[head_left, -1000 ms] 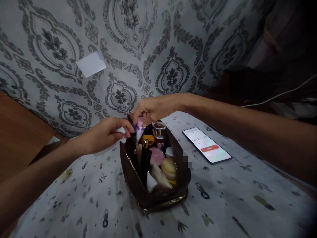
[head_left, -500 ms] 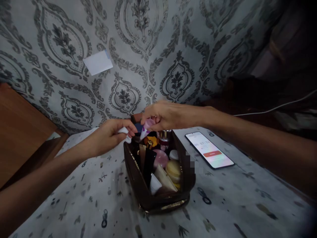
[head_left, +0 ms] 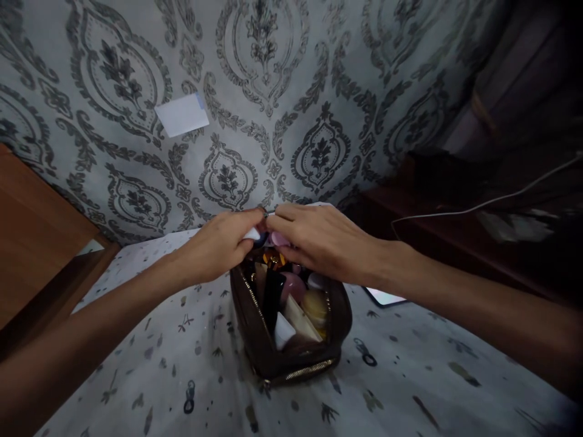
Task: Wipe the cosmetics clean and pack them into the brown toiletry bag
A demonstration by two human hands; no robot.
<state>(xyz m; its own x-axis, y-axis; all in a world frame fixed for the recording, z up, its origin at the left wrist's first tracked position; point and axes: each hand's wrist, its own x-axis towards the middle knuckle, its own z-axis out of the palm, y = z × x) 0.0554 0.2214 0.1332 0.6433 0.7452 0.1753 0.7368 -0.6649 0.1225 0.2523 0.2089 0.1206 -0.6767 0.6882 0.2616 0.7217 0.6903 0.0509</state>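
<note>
A brown zippered cosmetic bag [head_left: 296, 367] stands unzipped, packed with toiletries. At its far end, my left hand [head_left: 221, 246] is closed on a small white piece [head_left: 251, 234], probably a tissue, though mostly hidden. Next to it my right hand [head_left: 325, 240] curls over the far rim, thumb and fingers about a pink tube [head_left: 279, 239]; its lower part is out of sight. The fingertips of both hands nearly meet. Inside the bag lie a black tube [head_left: 273, 297], a pink round container [head_left: 293, 286], a yellow jar [head_left: 315, 308] and a white tube [head_left: 283, 331].
The bag rests on a patterned white cloth [head_left: 218, 364]. A phone [head_left: 385, 296] lies to the right, partly behind my right forearm. White paper [head_left: 182, 115] is on the patterned wall behind. Wooden furniture [head_left: 40, 237] stands at left; a white cable [head_left: 460, 211] runs at right.
Both hands have come together at the bag's far end. My right hand has lowered with the pink tube and now covers more of it. My right forearm now hides most of the phone.
</note>
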